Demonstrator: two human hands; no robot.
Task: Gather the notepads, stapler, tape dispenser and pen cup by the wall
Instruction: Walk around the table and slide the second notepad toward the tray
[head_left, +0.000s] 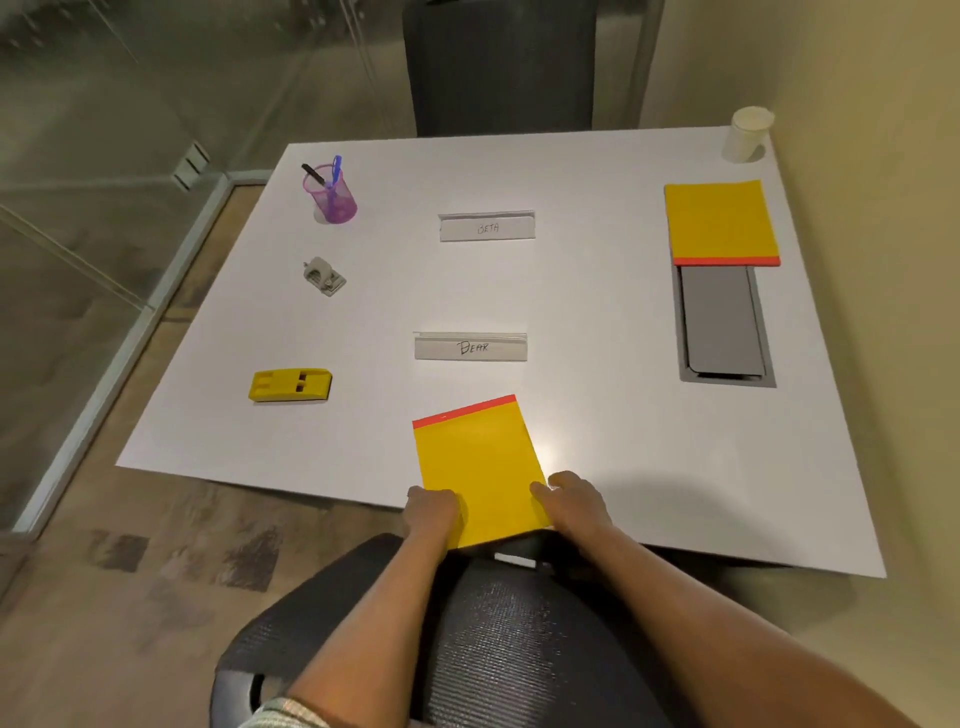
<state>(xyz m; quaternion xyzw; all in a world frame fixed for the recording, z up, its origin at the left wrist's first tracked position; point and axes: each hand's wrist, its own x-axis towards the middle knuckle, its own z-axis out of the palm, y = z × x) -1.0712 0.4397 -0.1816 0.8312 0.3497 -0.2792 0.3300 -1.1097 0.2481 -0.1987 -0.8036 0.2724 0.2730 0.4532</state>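
- Landmark = "BEAR" sign, mid table.
- Far left of sign: yellow stapler, lying flat nr the table's left edge.
- Up-left of sign: small grey item, prob. the tape dispenser; too small and blurry to be sure.
- Further up-left: purple mesh pen cup, upright; holds a blue pen and a black pen, lower ends hidden inside the cup.
- Below sign, at near edge: yellow notepad, red strip toward sign, near end sticks out past table edge over a black chair.
- Left hand pinches pad's near-left corner; fingertips hidden under the pad.
- Right hand grips pad's near-right edge, thumb on top, other fingers hidden.
- Above sign: "BETA" sign; beyond it a dark chair back, top cut off by frame.
- Far right of sign: grey cable hatch, its far end covered by 2nd notepad, close to the wall.
- Far right, up: white paper cup at table corner by wall; contents can't be seen.
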